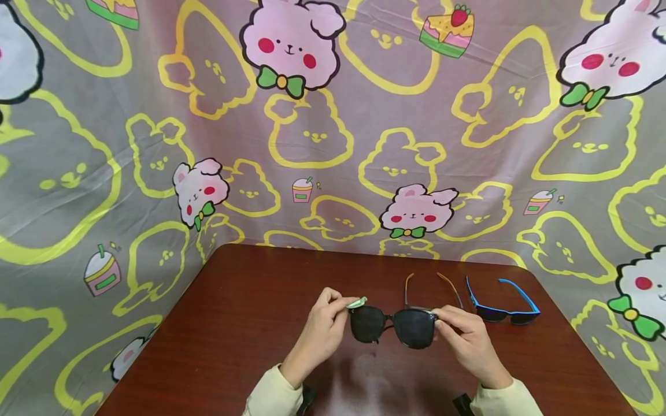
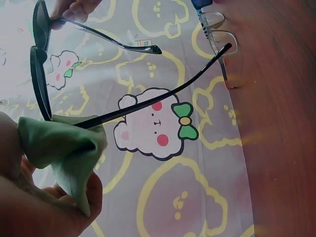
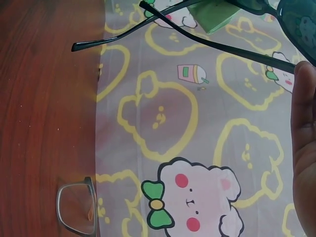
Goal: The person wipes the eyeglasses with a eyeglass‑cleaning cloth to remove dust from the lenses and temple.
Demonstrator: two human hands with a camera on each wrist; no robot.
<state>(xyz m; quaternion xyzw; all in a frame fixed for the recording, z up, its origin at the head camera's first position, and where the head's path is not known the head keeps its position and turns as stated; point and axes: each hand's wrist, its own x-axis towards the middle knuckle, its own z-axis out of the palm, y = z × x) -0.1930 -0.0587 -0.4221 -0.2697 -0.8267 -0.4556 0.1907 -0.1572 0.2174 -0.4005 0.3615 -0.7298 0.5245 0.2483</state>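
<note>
Black sunglasses [image 1: 413,330] with dark lenses are held up over the table, lenses facing me and both temples unfolded. My left hand [image 1: 321,330] pinches one end of the frame through a light green cloth [image 2: 61,148], which hangs in folds around the hinge in the left wrist view. At the opposite end, my right hand [image 1: 466,337] pinches the frame corner between thumb and fingers. One temple [image 3: 222,47] runs out from beside the right thumb in the right wrist view.
Beyond the sunglasses lie clear-lens glasses [image 3: 76,207], temples [image 1: 407,289] pointing away and lenses hidden in the head view. Blue-framed sunglasses [image 1: 504,315] rest to their right, temples unfolded. A cartoon-printed cloth [image 1: 312,144] walls the brown table [image 1: 234,300] at the back and sides.
</note>
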